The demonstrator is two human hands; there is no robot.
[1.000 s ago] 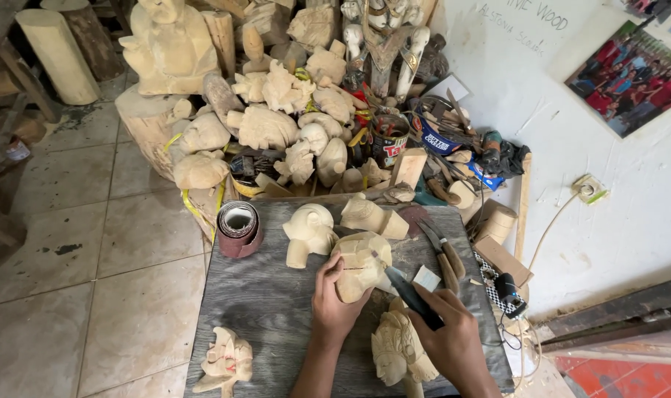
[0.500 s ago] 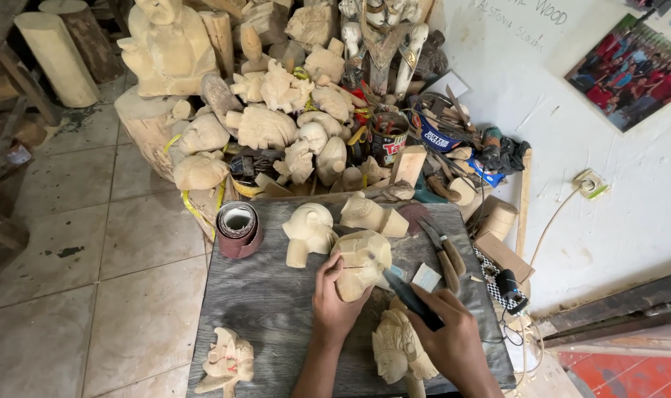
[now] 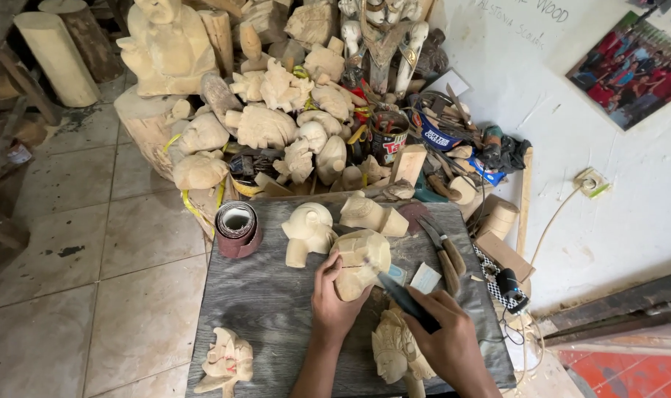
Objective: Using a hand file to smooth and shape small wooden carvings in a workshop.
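Little has moved since the earlier frames: both my hands stay in place at the near edge of the grey bench (image 3: 262, 309), only the knife tip seems to sit a touch lower on the wood. My left hand (image 3: 334, 298) has its fingers wrapped against the pale half-carved wooden block (image 3: 359, 259), which lies on the bench just ahead of me, likely pinned so it cannot slide under the blade. My right hand (image 3: 447, 340) has its fingers pressed together around the dark handle of a carving knife (image 3: 394, 291), the blade touching the block's right side. Beneath that wrist lies a carved wooden face (image 3: 396, 352); another small carving (image 3: 225, 360) rests near the left corner. Further along stand a rounded carved figure (image 3: 307, 230), a roll of sandpaper (image 3: 237, 227), and two spare knives (image 3: 442, 250) kept to the right within easy reach. Beyond the bench, unfinished carvings (image 3: 269, 118) are heaped on the floor, and a tin can (image 3: 388, 141) among them holds something I cannot make out.
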